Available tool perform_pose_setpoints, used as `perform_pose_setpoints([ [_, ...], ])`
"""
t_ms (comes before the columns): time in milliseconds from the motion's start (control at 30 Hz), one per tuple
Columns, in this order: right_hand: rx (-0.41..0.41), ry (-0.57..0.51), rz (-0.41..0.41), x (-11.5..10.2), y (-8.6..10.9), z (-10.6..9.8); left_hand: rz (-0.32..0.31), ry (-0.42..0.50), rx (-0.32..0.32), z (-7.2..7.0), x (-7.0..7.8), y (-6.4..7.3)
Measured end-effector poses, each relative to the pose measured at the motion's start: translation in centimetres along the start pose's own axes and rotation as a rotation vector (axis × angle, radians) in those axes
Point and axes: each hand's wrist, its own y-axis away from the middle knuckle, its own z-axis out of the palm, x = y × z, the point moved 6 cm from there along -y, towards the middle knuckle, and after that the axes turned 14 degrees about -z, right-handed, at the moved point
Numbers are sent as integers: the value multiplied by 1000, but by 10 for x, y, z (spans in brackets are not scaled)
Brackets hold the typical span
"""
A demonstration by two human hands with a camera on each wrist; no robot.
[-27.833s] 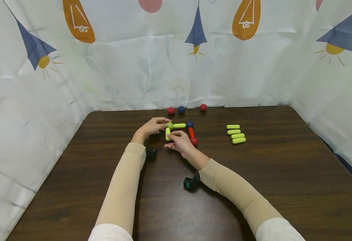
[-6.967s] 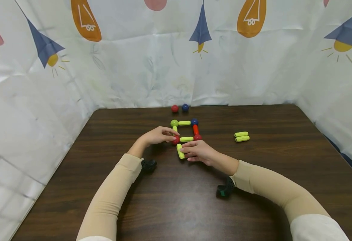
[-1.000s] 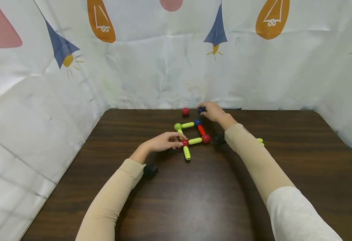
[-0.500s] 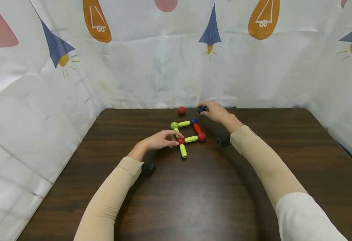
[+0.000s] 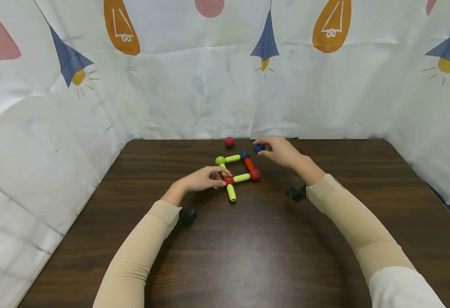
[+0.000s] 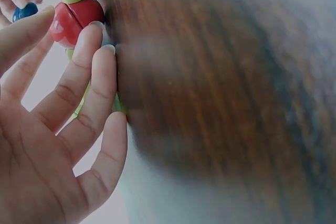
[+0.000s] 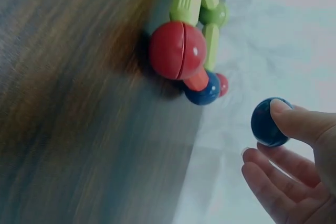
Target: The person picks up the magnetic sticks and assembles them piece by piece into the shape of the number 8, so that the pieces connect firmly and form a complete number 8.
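Observation:
My left hand [image 5: 201, 179] pinches the red ball [image 5: 228, 180] at the near left corner of a four-sided frame. Toward me from that ball sticks a yellow-green rod [image 5: 231, 193], its near end bare. The frame's other corners are a green ball [image 5: 219, 161], a blue ball [image 5: 245, 155] and another red ball [image 5: 254, 174]. Yellow-green rods [image 5: 242, 177] and one red rod [image 5: 249, 164] join them. Beyond the frame's right side, my right hand [image 5: 280, 150] holds a loose blue ball [image 7: 268, 124] between thumb and fingers, apart from the frame.
A loose red ball [image 5: 229, 141] lies near the back edge of the dark wooden table [image 5: 225, 256]. Behind the table hangs a printed white cloth [image 5: 163, 94]. The right forearm covers where spare rods lay earlier.
Over the last second my right hand brings the blue ball from the back edge toward me. Since 7 seconds ago, the rod has joined the left red ball. The left hand stays there.

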Motion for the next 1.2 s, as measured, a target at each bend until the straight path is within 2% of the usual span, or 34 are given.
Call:
perform_pose_setpoints([
  [200,15,-53,-4,-14,14,6,-14,-9,8,0,0,0],
  [400,-41,-107,-11,-27,28,24,-39,-21,9,-1,-2,-1],
  [533,-61,-122,-18,-32,34,33,-32,-11,9,-1,0,-1],
  [800,-85,-159,-71,-42,43,45,-29,-14,11,1,-1,-4],
  [1033,-141,-144,-148,-57,46,56,-22,-8,14,0,1,-4],
  [1200,-173,-138,-167,-63,48,63,-35,-15,15,1,0,-4],
])
